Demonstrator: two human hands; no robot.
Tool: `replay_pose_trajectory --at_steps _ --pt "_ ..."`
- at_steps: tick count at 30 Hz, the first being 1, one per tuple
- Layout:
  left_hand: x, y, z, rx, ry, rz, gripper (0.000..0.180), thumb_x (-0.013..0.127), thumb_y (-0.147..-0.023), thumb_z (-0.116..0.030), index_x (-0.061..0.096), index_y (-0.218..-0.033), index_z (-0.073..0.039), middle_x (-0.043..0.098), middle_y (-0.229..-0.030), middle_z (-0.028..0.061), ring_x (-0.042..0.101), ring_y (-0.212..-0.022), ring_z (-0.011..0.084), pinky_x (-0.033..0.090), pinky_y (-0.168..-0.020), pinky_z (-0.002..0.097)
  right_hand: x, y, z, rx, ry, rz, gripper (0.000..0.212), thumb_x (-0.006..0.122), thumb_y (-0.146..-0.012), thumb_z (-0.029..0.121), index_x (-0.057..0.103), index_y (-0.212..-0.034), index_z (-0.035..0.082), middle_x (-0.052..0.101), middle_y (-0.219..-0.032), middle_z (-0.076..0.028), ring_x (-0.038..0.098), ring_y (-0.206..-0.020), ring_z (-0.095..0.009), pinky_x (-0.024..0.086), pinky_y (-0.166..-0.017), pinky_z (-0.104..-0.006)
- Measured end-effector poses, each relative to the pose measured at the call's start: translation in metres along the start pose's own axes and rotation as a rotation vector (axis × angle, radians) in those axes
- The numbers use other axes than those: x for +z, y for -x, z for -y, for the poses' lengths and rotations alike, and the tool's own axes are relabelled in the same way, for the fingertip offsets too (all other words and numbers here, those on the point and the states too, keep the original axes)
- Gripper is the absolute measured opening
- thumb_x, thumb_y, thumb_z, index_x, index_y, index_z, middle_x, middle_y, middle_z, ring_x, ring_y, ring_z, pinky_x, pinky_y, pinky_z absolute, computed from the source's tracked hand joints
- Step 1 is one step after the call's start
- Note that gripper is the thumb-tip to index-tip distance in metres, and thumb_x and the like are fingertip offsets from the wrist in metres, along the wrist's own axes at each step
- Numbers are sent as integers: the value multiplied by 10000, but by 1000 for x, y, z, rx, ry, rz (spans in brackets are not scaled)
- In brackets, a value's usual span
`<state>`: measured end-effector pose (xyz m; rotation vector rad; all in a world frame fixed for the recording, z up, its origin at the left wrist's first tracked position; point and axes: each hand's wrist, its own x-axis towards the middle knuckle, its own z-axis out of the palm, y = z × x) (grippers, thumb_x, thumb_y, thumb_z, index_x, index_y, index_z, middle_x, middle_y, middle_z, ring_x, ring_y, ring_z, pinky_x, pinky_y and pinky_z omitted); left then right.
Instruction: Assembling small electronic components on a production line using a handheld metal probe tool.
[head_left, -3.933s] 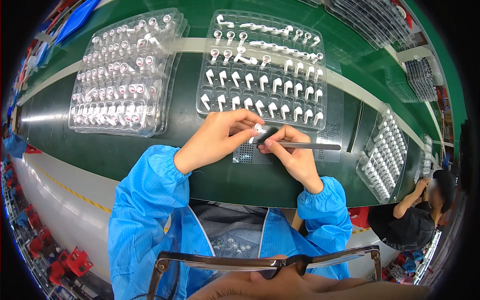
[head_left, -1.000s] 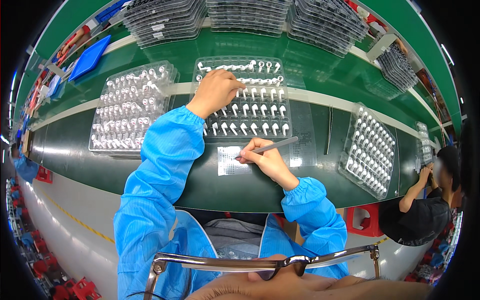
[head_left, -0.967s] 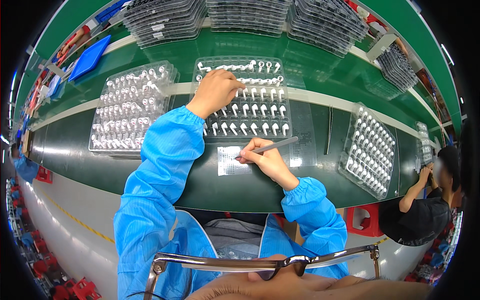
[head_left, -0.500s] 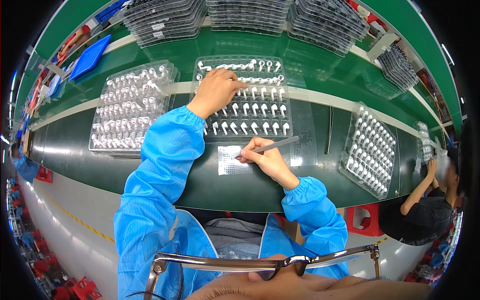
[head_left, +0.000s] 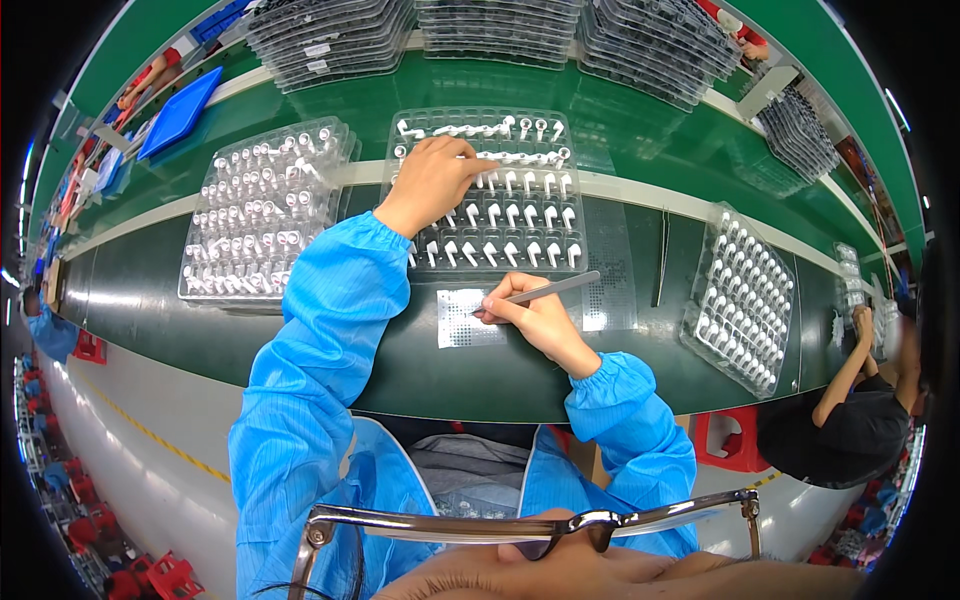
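Note:
In the middle of the bench lies a clear plastic tray (head_left: 485, 263) holding rows of white earbuds (head_left: 510, 216). Over its left part reaches my left hand (head_left: 432, 182), fingers closed together at the upper rows. Whatever sits between those fingertips is hidden. My right hand (head_left: 540, 325) grips grey tweezers (head_left: 556, 287) like a pen, their handle slanting up to the right. Their tip meets a small pale sheet with rows of tiny dark dots (head_left: 457, 332), just in front of the tray.
Left stands a stack of filled earbud trays (head_left: 240, 215); another filled tray (head_left: 740, 300) lies right. A dotted clear sheet (head_left: 608, 290) and a thin dark tool (head_left: 662, 258) lie between. Stacked trays (head_left: 500, 30) line the back. A co-worker (head_left: 850, 410) sits far right.
My hands hold nearly the same places, with the tweezers' tip still at the small sheet. The co-worker at right has shifted their arms and head slightly.

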<state>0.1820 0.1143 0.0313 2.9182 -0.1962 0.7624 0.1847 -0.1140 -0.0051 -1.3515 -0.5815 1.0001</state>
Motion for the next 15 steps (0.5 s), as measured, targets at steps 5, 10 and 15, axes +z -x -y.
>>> replay_pose_trajectory --at_steps 5,10,15 --pt "-24 2 -19 -237 423 -165 272 605 -784 -49 635 -1054 -63 623 -956 122 613 -849 287 491 -743 357 -1 1 1 15 -32 -14 115 641 -815 65 583 -788 -31 663 -775 -123 651 -735 -152 528 -662 -255" --pt "-54 33 -48 -598 1026 -59 221 601 -816 34 595 -1037 54 608 -996 90 601 -962 167 494 -858 311 0 1 1 12 -24 -17 115 637 -820 63 579 -789 -31 661 -776 -121 650 -742 -153 528 -667 -254" --pt "-42 75 -48 -532 1490 -83 251 598 -817 45 614 -1066 29 539 -1119 99 583 -1030 222 483 -899 306 3 3 2 29 -75 -40 118 634 -828 73 584 -793 -28 663 -787 -121 653 -749 -165 530 -676 -264"
